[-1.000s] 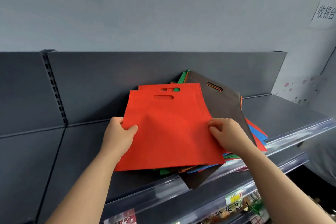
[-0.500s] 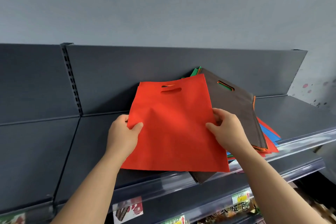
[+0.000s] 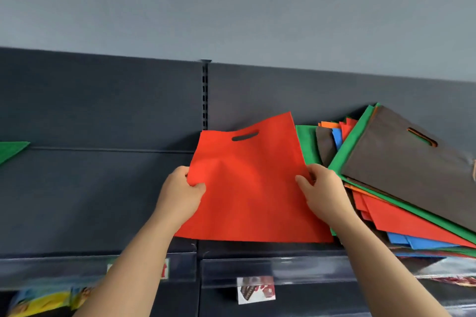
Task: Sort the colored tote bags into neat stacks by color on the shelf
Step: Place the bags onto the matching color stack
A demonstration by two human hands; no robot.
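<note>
Gripping both hands, flat red tote bag (image 3: 253, 188) creases.

No lettering could be read anywhere in the scene. A small price card (image 3: 255, 289) on the clear rail (image 3: 309, 269) along the front edge of the shelf (image 3: 103, 201) carried a dark product picture and a red patch, its print too blurred to make out. A second card (image 3: 165, 269) farther left on the same rail, partly covered, showed only a red stroke. Yellow and blue packaging (image 3: 43, 300) below the shelf at lower left was equally illegible.
</note>
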